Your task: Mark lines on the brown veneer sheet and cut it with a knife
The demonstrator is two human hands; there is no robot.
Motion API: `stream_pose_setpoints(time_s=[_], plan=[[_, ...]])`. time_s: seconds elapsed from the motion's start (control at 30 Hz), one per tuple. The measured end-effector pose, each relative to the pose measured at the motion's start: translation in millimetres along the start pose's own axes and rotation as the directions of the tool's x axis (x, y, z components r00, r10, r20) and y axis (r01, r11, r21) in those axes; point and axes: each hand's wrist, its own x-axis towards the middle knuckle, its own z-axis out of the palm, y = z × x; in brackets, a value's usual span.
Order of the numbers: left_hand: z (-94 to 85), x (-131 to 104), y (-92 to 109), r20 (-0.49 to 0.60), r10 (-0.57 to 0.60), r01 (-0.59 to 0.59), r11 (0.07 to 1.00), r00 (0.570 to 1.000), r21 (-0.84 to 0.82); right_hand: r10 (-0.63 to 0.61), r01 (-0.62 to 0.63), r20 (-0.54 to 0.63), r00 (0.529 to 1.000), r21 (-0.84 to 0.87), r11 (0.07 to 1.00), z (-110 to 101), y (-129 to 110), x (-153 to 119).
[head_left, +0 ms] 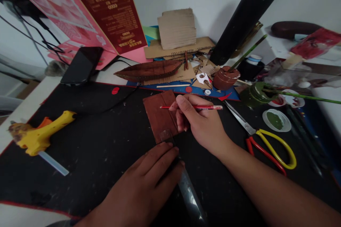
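Observation:
My right hand [202, 122] is closed around a red pencil [205, 107], which lies nearly level above a brown-painted cardboard piece [158, 108] with its tip to the left. The piece rests on the black mat and has a fold or seam line along its right side. My left hand [149, 177] holds a clear ruler [190, 195], its fingertips and thumb on it. The ruler's far end overlaps the near edge of the brown piece, and its near end runs toward me. Part of the ruler is hidden under my fingers.
A yellow glue gun [45, 133] lies at left, and scissors [250, 129] at right. Behind are a phone [82, 64], a brown boat-shaped piece [151, 71], cardboard scraps [177, 30], a brown paint jar [226, 78], a green paint jar [253, 94] and a tall black cylinder [239, 25].

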Motion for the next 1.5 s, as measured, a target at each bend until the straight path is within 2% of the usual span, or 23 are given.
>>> stream_pose_setpoints(time_s=[0.27,0.57,0.77,0.87,1.0,1.2,1.3,1.5], plan=[[2.2,-1,-1,0.006,-0.025,0.025,1.0,1.0,-0.013,-0.031,0.031,-0.019,0.999,-0.007,0.999,1,0,-4],[-3.1,14,1,-0.07,-0.043,0.043,0.999,0.997,-0.006,-0.076,0.076,-0.1,0.992,-0.01,0.997,-8,-1,-6],[-4.8,9,-4,-0.097,-0.096,0.092,0.995,0.991,-0.043,-0.185,0.164,-0.15,0.971,-0.143,0.976,-18,1,-2],[-9.9,1,-10,-0.067,-0.114,0.11,0.992,0.991,-0.06,-0.257,0.215,-0.115,0.96,-0.288,0.933,-24,3,-2],[-17.5,-3,-17,0.048,-0.063,0.066,0.997,0.997,-0.051,-0.351,0.275,-0.052,0.935,-0.521,0.808,-28,4,-3],[-26.4,11,-18,0.098,-0.085,0.087,0.996,0.992,-0.011,-0.423,0.347,0.058,0.904,-0.676,0.649,-27,3,-5],[-32.2,15,-18,0.125,-0.117,0.121,0.992,0.985,-0.026,-0.433,0.38,0.09,0.897,-0.656,0.652,-24,4,-7],[-44.2,7,-18,0.135,-0.177,0.2,0.964,0.975,-0.174,-0.381,0.353,0.082,0.921,-0.588,0.728,-22,5,-9]])
